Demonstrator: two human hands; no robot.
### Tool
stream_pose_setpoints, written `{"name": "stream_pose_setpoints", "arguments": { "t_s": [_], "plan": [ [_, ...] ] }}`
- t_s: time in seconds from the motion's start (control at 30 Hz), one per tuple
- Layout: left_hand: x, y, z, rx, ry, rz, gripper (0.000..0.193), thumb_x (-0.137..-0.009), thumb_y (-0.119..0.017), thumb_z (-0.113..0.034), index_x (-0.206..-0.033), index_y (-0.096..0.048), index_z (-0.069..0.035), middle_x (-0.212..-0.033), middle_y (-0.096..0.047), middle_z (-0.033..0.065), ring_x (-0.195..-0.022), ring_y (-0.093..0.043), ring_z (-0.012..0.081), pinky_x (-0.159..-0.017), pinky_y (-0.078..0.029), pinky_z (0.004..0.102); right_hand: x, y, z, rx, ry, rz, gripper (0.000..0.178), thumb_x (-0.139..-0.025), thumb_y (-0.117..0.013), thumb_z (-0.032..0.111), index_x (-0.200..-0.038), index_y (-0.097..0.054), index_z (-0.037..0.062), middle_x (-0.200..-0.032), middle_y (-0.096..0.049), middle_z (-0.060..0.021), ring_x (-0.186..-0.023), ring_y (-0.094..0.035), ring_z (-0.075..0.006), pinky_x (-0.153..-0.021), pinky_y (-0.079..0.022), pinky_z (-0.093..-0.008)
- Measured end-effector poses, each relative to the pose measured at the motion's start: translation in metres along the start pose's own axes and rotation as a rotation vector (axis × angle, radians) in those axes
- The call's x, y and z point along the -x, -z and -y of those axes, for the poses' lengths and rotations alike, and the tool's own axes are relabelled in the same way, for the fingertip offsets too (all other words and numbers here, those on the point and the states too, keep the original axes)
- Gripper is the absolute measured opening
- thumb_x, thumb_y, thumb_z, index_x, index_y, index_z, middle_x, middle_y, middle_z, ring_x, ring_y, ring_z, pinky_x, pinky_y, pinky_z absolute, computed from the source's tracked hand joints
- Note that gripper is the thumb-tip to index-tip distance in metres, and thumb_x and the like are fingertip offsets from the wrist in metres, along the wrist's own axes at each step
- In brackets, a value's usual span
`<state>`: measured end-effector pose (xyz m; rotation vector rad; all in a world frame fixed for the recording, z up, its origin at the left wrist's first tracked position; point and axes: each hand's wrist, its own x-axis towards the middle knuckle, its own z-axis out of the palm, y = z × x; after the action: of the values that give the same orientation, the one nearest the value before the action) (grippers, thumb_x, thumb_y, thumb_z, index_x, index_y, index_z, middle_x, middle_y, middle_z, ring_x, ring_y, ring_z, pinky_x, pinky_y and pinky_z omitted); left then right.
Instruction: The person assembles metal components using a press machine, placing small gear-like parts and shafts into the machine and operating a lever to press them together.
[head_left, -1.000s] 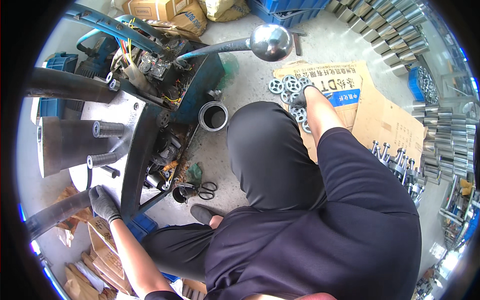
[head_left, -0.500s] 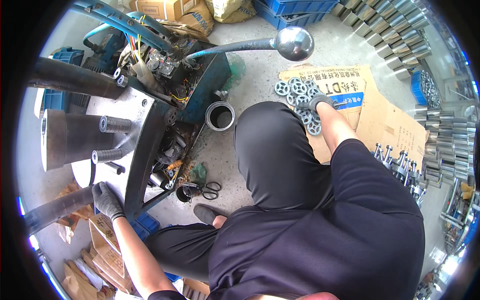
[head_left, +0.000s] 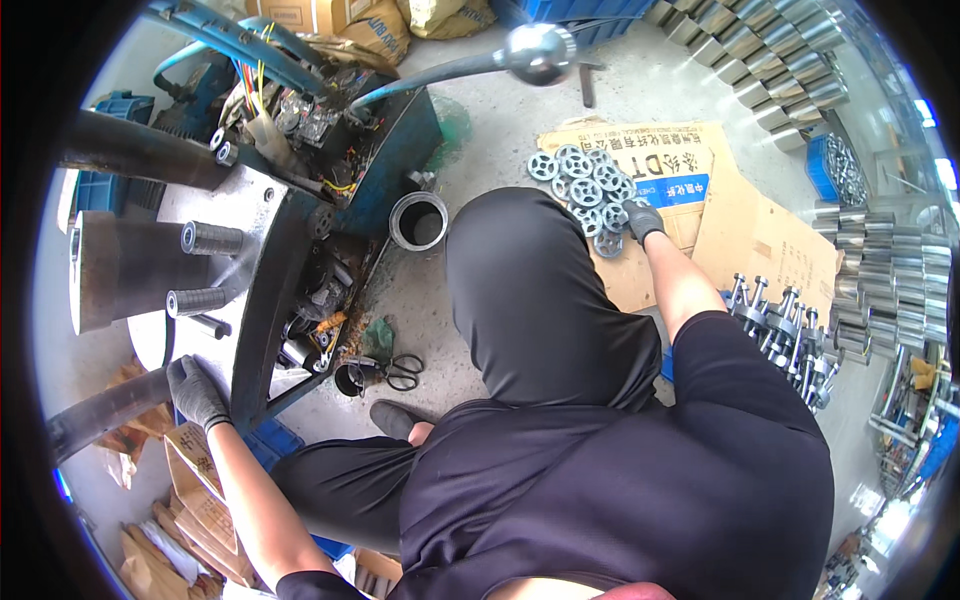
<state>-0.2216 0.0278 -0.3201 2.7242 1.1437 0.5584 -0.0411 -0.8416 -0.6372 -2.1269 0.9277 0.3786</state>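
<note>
Two gloved hands work apart: the right hand closes on one spoked metal disc from the far-right cardboard pile, best lifted singly, while the left hand rests open against the machine plate.

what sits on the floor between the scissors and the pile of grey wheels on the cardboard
In the head view, the person's bent knee in black trousers fills the stretch between the scissors and the grey wheels.
</note>
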Motion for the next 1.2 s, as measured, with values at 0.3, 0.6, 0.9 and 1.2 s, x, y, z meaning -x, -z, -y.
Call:
{"name": "stream_pose_setpoints", "arguments": {
  "t_s": [0.3,0.6,0.9,1.2],
  "plan": [
    [0.017,0.038,0.011,1.129,0.167,-0.511,0.026,-0.100,-0.070,-0.020,-0.112,-0.073,0.002,-0.098,-0.073,0.0067,-0.087,-0.067,0.0163,-0.080,-0.056,0.0340,0.119,0.015,0.078,1.252,0.391,0.721,0.046,-0.099,-0.050,0.040,-0.134,-0.070,0.0191,-0.139,-0.069,-0.0141,-0.126,-0.066,-0.0350,-0.107,-0.049,-0.0430],
    [0.184,0.038,-0.159,1.151,-0.148,0.285,0.027,-0.100,-0.069,-0.025,-0.112,-0.073,-0.001,-0.096,-0.066,0.0038,-0.082,-0.061,0.0142,-0.078,-0.051,0.0306,0.168,0.109,0.124,1.126,0.783,0.288,0.041,-0.099,-0.046,0.041,-0.103,-0.076,0.0137,-0.112,-0.074,-0.0206,-0.109,-0.069,-0.0386,-0.097,-0.053,-0.0492],
    [0.208,0.020,-0.177,1.418,-0.069,0.683,0.023,-0.102,-0.070,-0.018,-0.119,-0.069,-0.002,-0.097,-0.068,0.0016,-0.086,-0.061,0.0088,-0.080,-0.053,0.0263,0.370,0.221,0.358,1.130,1.193,-0.483,0.039,-0.078,-0.066,0.034,-0.101,-0.068,0.0023,-0.086,-0.071,-0.0229,-0.086,-0.071,-0.0426,-0.082,-0.056,-0.0515],
    [0.202,0.035,-0.182,1.519,-0.224,0.870,0.045,-0.103,-0.069,-0.038,-0.129,-0.064,-0.002,-0.110,-0.071,0.0073,-0.099,-0.068,0.0157,-0.090,-0.056,0.0325,0.576,0.151,0.416,0.986,2.214,-0.152,0.027,-0.070,-0.073,0.020,-0.095,-0.068,0.0097,-0.086,-0.063,-0.0091,-0.091,-0.064,-0.0309,-0.105,-0.043,-0.0518]
  ]
}}
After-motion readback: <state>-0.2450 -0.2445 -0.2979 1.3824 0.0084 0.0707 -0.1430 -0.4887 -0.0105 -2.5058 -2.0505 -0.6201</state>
